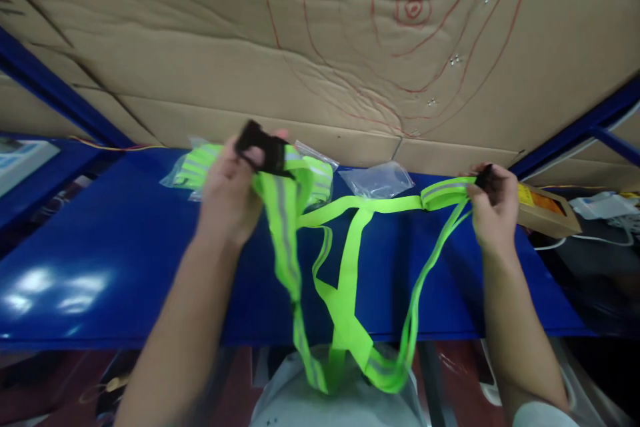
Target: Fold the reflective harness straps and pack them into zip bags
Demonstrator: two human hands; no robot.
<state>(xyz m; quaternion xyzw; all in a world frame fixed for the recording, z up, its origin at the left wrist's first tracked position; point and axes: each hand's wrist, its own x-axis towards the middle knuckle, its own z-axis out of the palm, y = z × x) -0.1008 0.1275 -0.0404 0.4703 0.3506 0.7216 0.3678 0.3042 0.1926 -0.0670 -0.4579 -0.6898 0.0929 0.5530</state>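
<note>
A neon yellow-green reflective harness (349, 273) with grey stripes hangs spread between my two hands, above the blue shelf. My left hand (233, 190) is closed around a black buckle (265, 150) at one end of its straps. On the other side my right hand (495, 203) pinches a smaller black buckle piece (484, 177), with a looped strap beside it. The lower straps droop over the shelf's front edge to my lap. Behind my left hand lie folded harnesses in clear bags (195, 167), partly hidden by the hand.
An empty clear plastic bag (377, 180) lies at the back of the blue shelf (125, 247). Cardboard with red rings (330, 33) stands behind. A brown box (547, 210) and a white device with cables (605, 205) are at the right.
</note>
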